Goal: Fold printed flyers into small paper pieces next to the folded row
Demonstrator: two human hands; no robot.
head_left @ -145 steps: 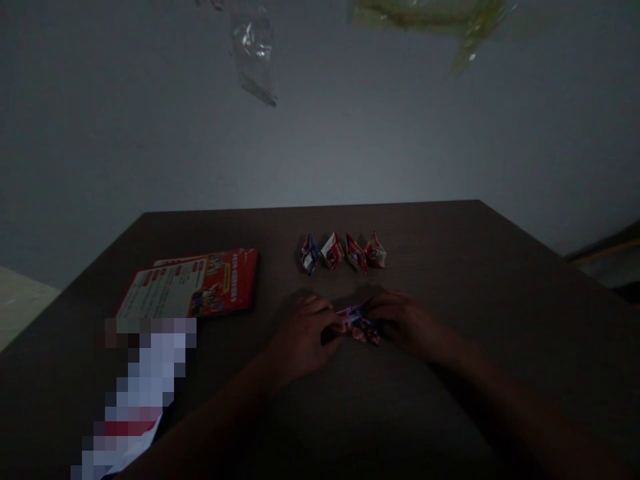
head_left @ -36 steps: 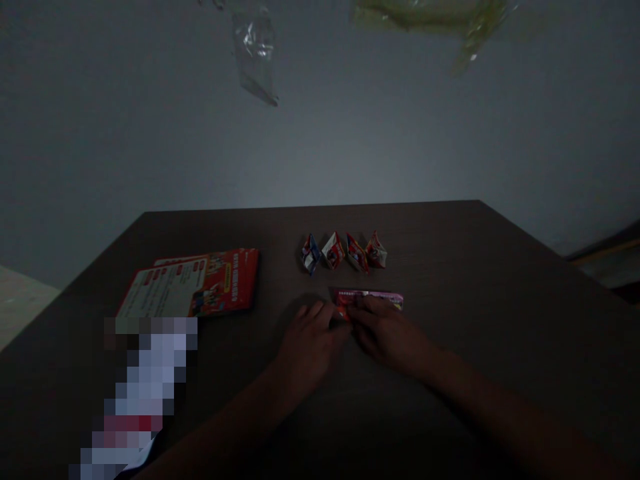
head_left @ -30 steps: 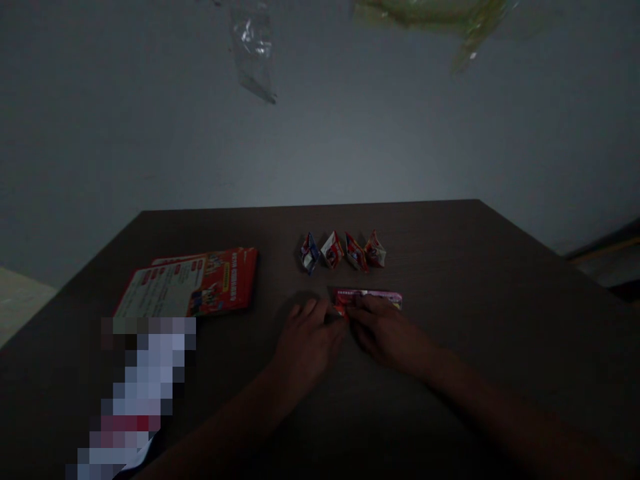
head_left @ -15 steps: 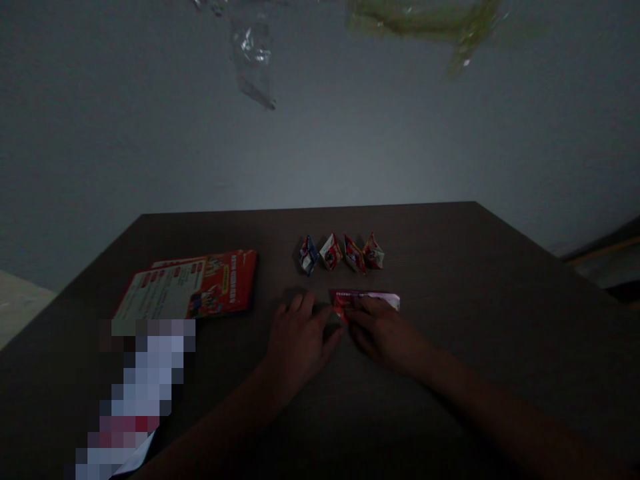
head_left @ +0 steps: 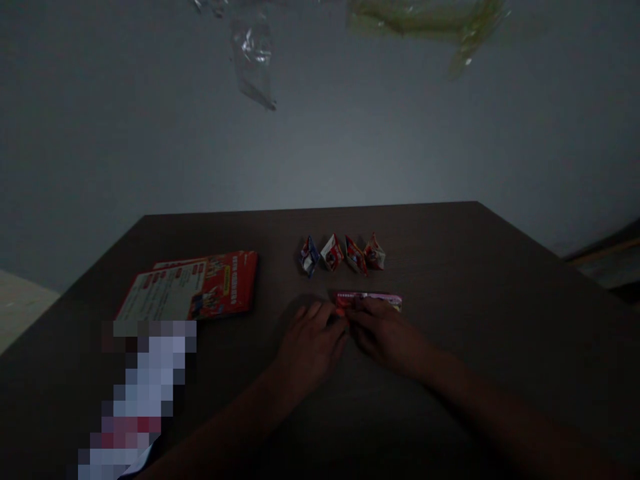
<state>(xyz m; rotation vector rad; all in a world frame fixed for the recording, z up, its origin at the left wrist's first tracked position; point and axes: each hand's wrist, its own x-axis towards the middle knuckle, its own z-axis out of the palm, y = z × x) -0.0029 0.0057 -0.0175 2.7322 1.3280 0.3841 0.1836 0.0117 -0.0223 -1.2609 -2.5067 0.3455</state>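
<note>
A folded strip of printed paper (head_left: pixel 391 297), red and pink, lies on the table in front of me. My right hand (head_left: pixel 387 331) presses on it with bent fingers. Against the paper's left end is my left hand (head_left: pixel 314 341), its thumb and fingers drawn together at the near edge. The fingertips of both hands almost meet there, and the lower part of the paper is hidden under them. Just beyond stand several small folded paper pieces in a row: a blue one (head_left: pixel 309 257), a white and red one (head_left: pixel 332 253), a red one (head_left: pixel 356 255) and a red and white one (head_left: pixel 375 253).
To the left lies a stack of printed red and white sheets (head_left: pixel 220 287). Nearer me, a pale blurred-out item (head_left: pixel 145 387) lies beside my left forearm. The dark table (head_left: pixel 440 247) meets a grey wall (head_left: pixel 320 153) with tape and clear plastic on it.
My left hand has moved right, up to the paper's end, and its fingers have come together. The paper looks narrower beneath my hands. My right hand has barely moved.
</note>
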